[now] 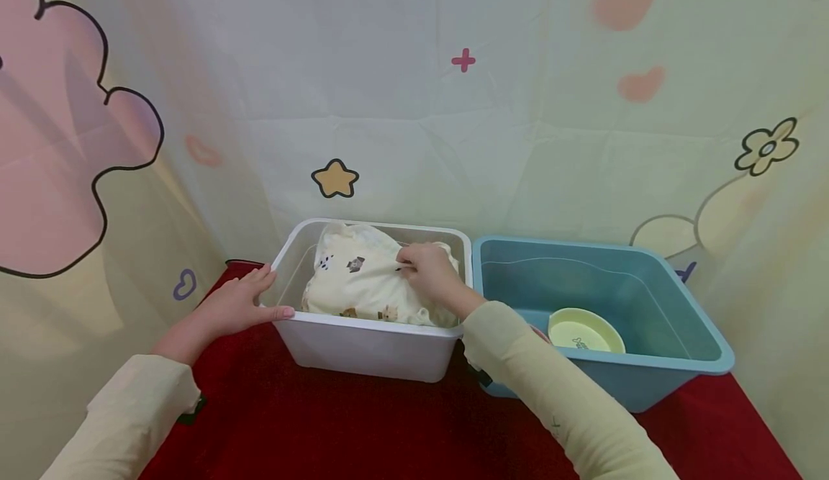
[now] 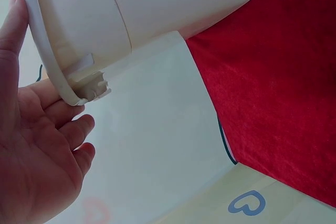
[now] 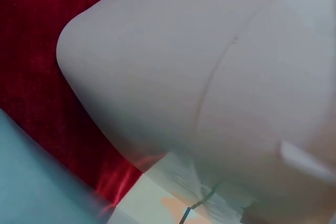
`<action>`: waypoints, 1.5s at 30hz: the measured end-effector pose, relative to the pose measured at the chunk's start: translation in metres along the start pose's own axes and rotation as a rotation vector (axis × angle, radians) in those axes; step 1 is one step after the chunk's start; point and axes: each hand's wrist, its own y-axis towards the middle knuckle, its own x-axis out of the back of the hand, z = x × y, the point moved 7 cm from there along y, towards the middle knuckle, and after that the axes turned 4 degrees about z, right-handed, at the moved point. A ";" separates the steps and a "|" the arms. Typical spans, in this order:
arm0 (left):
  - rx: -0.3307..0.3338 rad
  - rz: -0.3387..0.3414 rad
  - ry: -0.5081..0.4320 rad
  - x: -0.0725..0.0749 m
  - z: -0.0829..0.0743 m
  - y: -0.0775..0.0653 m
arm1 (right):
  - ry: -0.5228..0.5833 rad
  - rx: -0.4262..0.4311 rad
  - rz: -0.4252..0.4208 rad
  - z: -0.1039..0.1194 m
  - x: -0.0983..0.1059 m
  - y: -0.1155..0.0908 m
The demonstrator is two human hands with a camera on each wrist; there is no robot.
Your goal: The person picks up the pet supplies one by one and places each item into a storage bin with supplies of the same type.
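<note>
A white plastic bin [image 1: 372,347] stands on the red cloth. Bulky cream fabric [image 1: 363,278] printed with little animal figures is bunched inside it, its exact kind unclear. At the bin's left front corner my left hand [image 1: 242,304] holds the rim, thumb along the front edge and fingers over the left side. In the left wrist view that hand [image 2: 47,129] has its fingers slightly bent around the rim and side handle. Over the bin's right half, my right hand [image 1: 430,271] pinches the cream fabric with curled fingers. The right wrist view shows mostly the bin's outer wall [image 3: 157,61], not the hand.
Close beside the white bin, on the right, stands a blue bin [image 1: 583,278]. A pale yellow round dish [image 1: 589,330] lies in it, with a reddish item partly hidden by my right sleeve. Red cloth [image 1: 337,429] covers the surface; a printed curtain [image 1: 401,106] hangs behind.
</note>
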 end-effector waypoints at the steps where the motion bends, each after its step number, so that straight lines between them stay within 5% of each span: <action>1: -0.001 -0.001 0.000 0.000 0.000 0.000 | -0.002 0.000 0.003 0.000 -0.001 0.000; 45: -0.026 -0.023 -0.004 0.002 -0.003 -0.002 | -0.044 -0.122 0.103 -0.003 -0.035 -0.005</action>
